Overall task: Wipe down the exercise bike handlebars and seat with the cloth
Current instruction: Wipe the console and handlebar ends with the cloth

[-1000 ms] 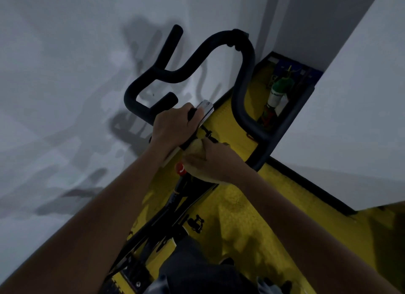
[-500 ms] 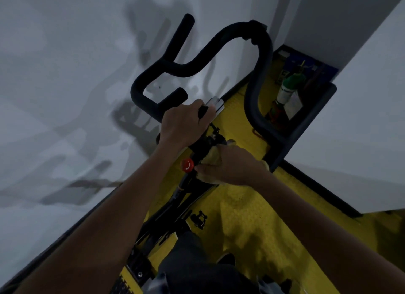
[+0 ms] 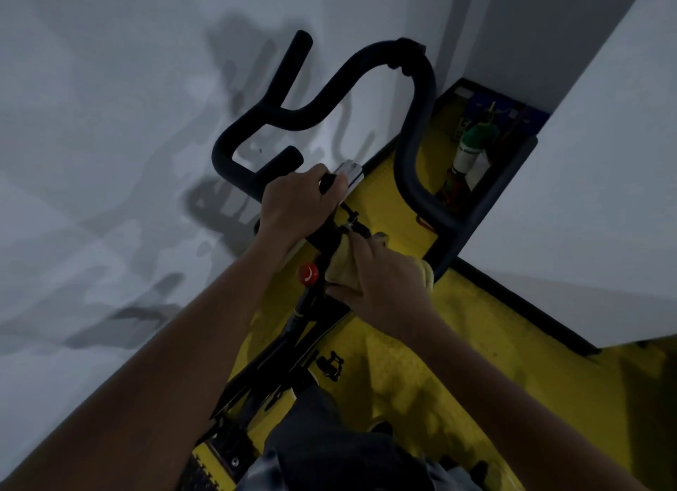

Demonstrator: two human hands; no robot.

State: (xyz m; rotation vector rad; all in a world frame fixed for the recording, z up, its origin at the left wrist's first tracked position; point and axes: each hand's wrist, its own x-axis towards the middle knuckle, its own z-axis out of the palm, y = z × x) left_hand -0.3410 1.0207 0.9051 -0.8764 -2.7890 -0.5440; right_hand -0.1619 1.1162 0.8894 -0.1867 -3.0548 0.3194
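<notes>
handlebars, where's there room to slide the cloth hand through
Open gaps: the loop between the left horn and the curved top bar, and inside the right bar's bend over the yellow floor. Crowded at the stem: left hand, right hand with cloth, red knob.

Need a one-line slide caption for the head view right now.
Left hand grips the handlebars while right hand presses the cloth against the bike stem.

Showing here: one set of black handlebars (image 3: 414,124), one yellow cloth (image 3: 340,267), one red knob (image 3: 308,273), one green bottle (image 3: 470,150), two hands: left hand (image 3: 296,205), right hand (image 3: 381,282).
</notes>
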